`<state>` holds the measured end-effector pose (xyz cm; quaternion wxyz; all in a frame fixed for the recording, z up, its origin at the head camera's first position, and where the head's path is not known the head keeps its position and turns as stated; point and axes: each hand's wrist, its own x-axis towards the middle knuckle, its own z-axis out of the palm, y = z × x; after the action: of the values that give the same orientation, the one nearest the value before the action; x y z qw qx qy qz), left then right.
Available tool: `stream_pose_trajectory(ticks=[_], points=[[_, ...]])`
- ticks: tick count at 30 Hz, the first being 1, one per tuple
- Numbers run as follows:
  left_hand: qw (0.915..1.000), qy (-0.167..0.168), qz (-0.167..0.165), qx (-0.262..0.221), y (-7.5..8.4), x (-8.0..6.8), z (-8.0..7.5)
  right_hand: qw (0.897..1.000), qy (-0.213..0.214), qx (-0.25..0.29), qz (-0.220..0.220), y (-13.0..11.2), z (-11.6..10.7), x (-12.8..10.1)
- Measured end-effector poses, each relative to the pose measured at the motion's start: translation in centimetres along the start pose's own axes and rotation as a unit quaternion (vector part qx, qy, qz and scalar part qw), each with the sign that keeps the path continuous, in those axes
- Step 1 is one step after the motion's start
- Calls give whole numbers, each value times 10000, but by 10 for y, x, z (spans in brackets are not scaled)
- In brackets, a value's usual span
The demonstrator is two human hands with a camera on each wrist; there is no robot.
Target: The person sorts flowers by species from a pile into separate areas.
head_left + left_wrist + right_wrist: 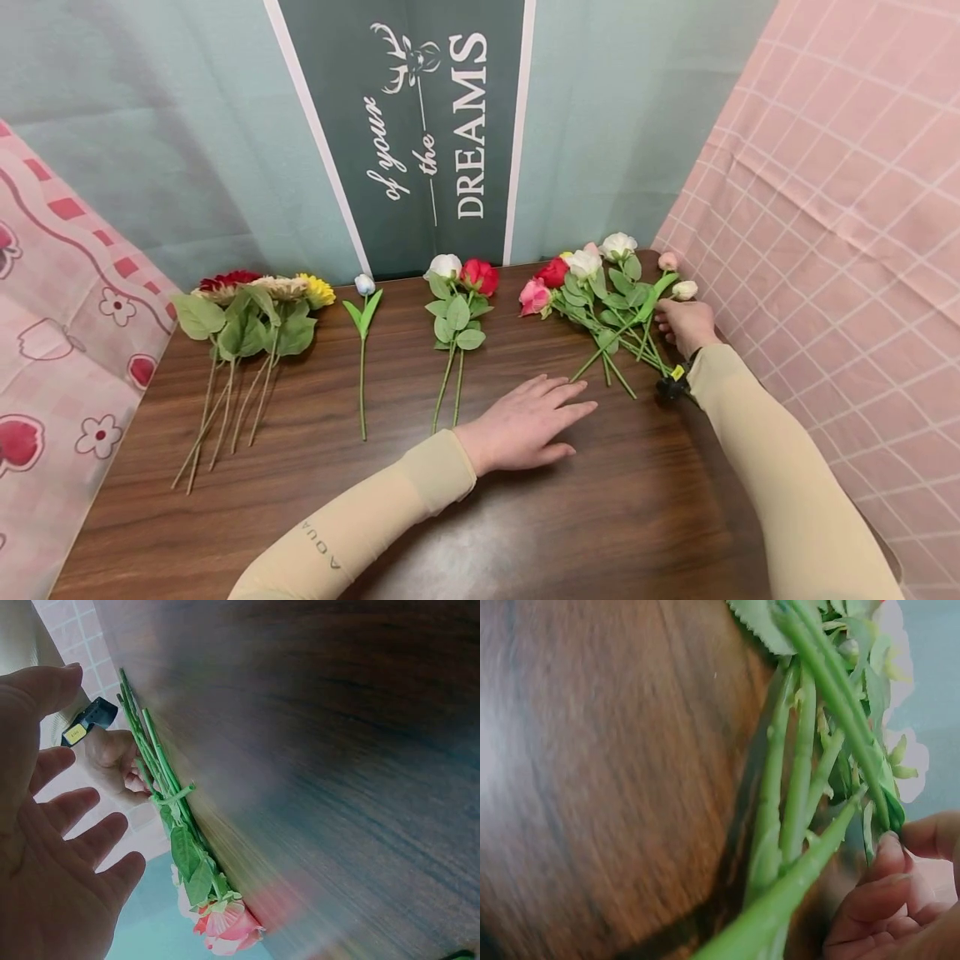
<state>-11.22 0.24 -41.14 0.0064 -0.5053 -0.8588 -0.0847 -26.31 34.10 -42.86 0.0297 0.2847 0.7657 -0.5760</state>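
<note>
Four groups of artificial flowers lie across the dark wooden counter (337, 500), and the person's right hand (686, 323) is at the rightmost one, a loose bunch of roses (600, 287) in pink, red and white near the far right corner. From the right wrist view the fingertips (889, 859) curl in against the green stems (802, 787); they look to be pinching one stem or leaf at the edge of the bunch, though I can't tell exactly which. The left hand (525, 421) rests flat on the counter with its fingers spread, holding nothing, just short of the stem ends.

Those roses look light, I'd say, with thin springy stems, probably wire in plastic, that should bend rather than snap. The cloth heads and leaves seem soft and would likely crush or snag if squeezed. The stems cross one another, so lifting one may drag its neighbours along. The best place to take hold seems to be the bare lower stem, below the leaves.

Further left lie a pair of roses (459, 283), one white and one red, a single pale bud (364, 286) and a cluster of sunflowers (255, 300). A banner (420, 125) hangs behind.
</note>
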Motion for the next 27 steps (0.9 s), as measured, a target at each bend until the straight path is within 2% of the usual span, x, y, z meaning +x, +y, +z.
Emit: stream_pose_trajectory(ticks=[4,9,13,16,18,20,22,24,26,27], points=[[10000,13,-41,-17,-2,-1,-1,9973,54,729,95,-5,-1,-3],[9993,220,-245,-202,-9,-4,-4,9827,-415,1799,-149,-21,-3,-12],[9941,431,-737,-669,-19,-10,-7,9724,-808,2123,-526,-38,1,-23],[9834,623,-1301,-1100,-28,-16,-11,9689,-1045,2082,-840,-52,10,-35],[9709,844,-1701,-1462,-34,-20,-14,9672,-1186,1936,-1140,-62,20,-43],[9519,1103,-2124,-1912,-40,-24,-17,9630,-1370,1826,-1434,-72,31,-53],[9260,1393,-2510,-2451,-45,-28,-19,9588,-1548,1640,-1730,-81,44,-66],[8955,1628,-2827,-3027,-50,-31,-21,9546,-1722,1417,-1977,-88,60,-81],[8668,1783,-3053,-3517,-54,-33,-22,9494,-1960,1212,-2135,-93,75,-96],[8557,1831,-3119,-3701,-56,-34,-23,9468,-2057,1065,-2234,-95,83,-104]])
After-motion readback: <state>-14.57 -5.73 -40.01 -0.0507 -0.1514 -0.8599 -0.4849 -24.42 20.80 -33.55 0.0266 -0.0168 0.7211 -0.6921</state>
